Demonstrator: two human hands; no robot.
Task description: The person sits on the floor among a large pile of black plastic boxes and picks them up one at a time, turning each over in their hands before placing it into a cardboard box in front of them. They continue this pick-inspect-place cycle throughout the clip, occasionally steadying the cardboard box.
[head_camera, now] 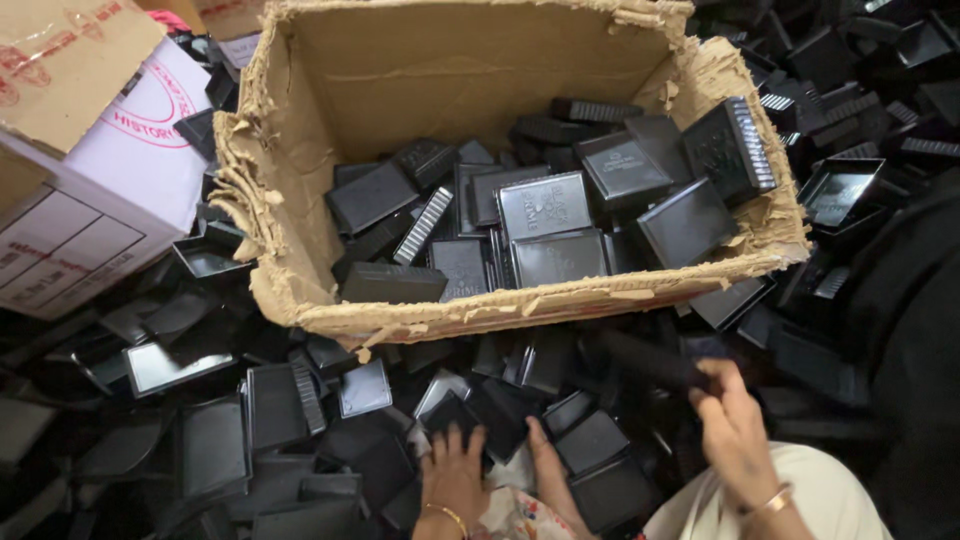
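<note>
- Far left: white printed carton (120,170) with a brown flap over it, sat tilted beside the big box.
- Floor pile of loose black plastic trays (215,440) all around, jumbled every which way, some face up, some flipped.
- Top middle: torn cardboard box (290,290), edges pretty chewed up, partly filled with square black plastic lids (545,205) piled loose inside, mostly toward its right half.
- Bottom middle: left hand (455,475), fingers spread, laid flat on a black tray (455,412) on the heap just below the box's front wall; thin bangle on the wrist.
- Right of that: right hand (735,430), fingers curled around a dark piece (650,362), too blurry to tell exactly what; bangle on that wrist too.
</note>
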